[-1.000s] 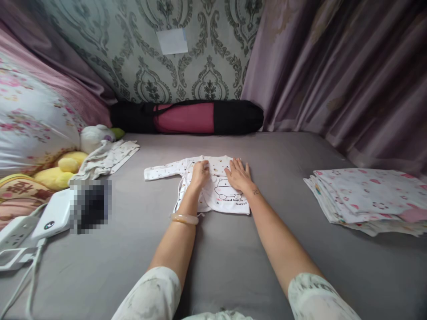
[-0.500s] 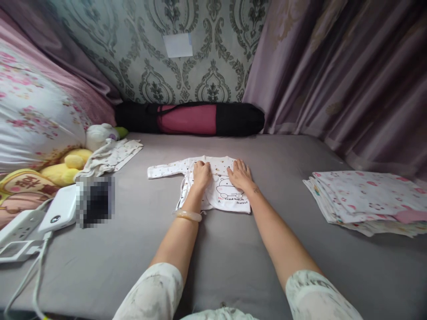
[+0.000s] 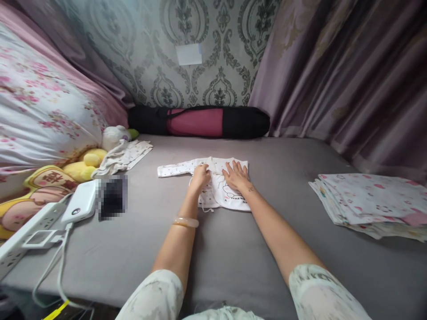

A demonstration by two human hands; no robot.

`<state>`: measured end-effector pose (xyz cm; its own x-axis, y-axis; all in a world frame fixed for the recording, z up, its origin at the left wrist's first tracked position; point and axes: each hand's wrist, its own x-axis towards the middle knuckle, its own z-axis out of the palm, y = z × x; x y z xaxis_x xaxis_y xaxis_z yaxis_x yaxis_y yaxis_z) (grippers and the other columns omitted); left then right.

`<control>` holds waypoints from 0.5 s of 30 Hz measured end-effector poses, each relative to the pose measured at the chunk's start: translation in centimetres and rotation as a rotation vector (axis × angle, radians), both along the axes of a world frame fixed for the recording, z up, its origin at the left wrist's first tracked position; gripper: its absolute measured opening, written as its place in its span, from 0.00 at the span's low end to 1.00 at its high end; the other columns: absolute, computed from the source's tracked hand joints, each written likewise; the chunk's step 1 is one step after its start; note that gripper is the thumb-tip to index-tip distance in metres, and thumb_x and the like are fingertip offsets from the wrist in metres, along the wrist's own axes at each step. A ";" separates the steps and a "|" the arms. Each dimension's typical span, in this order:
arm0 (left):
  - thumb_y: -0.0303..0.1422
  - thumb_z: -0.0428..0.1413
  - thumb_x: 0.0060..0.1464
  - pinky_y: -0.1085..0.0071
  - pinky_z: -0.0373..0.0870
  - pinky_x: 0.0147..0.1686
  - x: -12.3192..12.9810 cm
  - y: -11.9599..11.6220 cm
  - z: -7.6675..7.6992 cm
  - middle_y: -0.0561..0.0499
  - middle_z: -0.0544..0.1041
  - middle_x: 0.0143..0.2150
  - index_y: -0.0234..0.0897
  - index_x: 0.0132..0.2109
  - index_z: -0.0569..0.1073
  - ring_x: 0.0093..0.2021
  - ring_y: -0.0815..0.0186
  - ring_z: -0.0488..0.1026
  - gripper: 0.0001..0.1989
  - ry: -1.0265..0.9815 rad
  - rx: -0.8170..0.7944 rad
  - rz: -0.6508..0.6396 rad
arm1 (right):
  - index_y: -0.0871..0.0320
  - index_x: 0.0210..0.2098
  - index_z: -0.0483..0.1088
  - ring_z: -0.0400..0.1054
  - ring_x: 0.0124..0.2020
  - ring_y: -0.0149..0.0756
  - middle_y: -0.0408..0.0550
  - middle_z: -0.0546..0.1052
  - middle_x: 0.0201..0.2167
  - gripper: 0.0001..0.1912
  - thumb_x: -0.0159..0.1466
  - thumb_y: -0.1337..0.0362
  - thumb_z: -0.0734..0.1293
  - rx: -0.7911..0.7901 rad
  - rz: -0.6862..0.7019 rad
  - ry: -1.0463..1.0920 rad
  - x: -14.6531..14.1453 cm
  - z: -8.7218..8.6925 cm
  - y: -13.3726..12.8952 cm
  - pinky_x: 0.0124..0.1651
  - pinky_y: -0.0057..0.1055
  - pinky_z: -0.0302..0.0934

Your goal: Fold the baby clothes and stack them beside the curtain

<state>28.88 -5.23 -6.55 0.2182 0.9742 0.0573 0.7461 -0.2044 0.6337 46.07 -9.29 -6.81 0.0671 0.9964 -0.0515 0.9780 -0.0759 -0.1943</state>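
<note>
A small white baby shirt point(image 3: 220, 198) with tiny prints, a line-drawn figure and lettering lies on the grey sheet. One long sleeve point(image 3: 173, 170) stretches out to the left; no sleeve sticks out on the right. My left hand point(image 3: 201, 177) is closed, its fingers bunched on the left side of the shirt's body. Flat across the right front lies my right hand point(image 3: 236, 176), fingers spread, covering part of the drawing. A thin tie point(image 3: 208, 210) hangs at the hem.
Folded printed cloths point(image 3: 367, 200) are stacked at the right. On the left are a white power bank point(image 3: 80, 202), a power strip point(image 3: 33, 235) with cables, plush toys point(image 3: 95, 162) and another printed garment point(image 3: 128, 155). A black and red long bag point(image 3: 196, 122) lies along the wall.
The left side of the shirt's body has come inward, making the body narrower. My right hand stays flat on the shirt. The view has shifted slightly left.
</note>
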 end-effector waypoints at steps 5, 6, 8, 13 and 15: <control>0.25 0.48 0.56 0.62 0.67 0.53 -0.3 0.0 -0.1 0.38 0.75 0.51 0.31 0.56 0.72 0.50 0.58 0.73 0.21 -0.124 -0.011 0.012 | 0.56 0.70 0.47 0.33 0.72 0.50 0.57 0.43 0.72 0.32 0.71 0.50 0.46 -0.054 -0.008 0.037 -0.6 1.2 0.0 0.68 0.54 0.28; 0.25 0.47 0.57 0.62 0.66 0.54 -0.3 0.0 0.0 0.37 0.75 0.52 0.30 0.56 0.71 0.51 0.58 0.73 0.21 -0.143 -0.016 0.017 | 0.55 0.71 0.46 0.32 0.72 0.49 0.57 0.42 0.72 0.32 0.71 0.50 0.46 -0.048 0.004 0.051 -1.1 1.5 0.1 0.68 0.55 0.28; 0.26 0.47 0.58 0.63 0.66 0.54 -0.5 0.0 0.2 0.35 0.74 0.54 0.28 0.57 0.70 0.51 0.57 0.73 0.21 -0.168 -0.032 0.024 | 0.54 0.71 0.45 0.31 0.72 0.48 0.55 0.42 0.72 0.31 0.71 0.51 0.46 -0.026 0.061 0.076 -2.1 1.8 0.1 0.68 0.55 0.28; 0.26 0.47 0.57 0.62 0.68 0.52 -0.9 0.0 0.2 0.37 0.75 0.52 0.29 0.57 0.71 0.48 0.58 0.75 0.21 -0.207 -0.054 0.035 | 0.52 0.71 0.44 0.30 0.72 0.46 0.51 0.41 0.73 0.31 0.71 0.50 0.45 -0.092 0.146 0.094 -3.9 0.9 0.2 0.68 0.54 0.28; 0.26 0.48 0.56 0.63 0.68 0.52 -1.0 0.0 0.0 0.38 0.75 0.52 0.31 0.56 0.72 0.50 0.58 0.74 0.21 -0.224 -0.042 0.039 | 0.52 0.71 0.43 0.30 0.72 0.46 0.51 0.41 0.73 0.31 0.71 0.50 0.45 -0.094 0.144 0.085 -3.9 0.6 0.2 0.68 0.55 0.27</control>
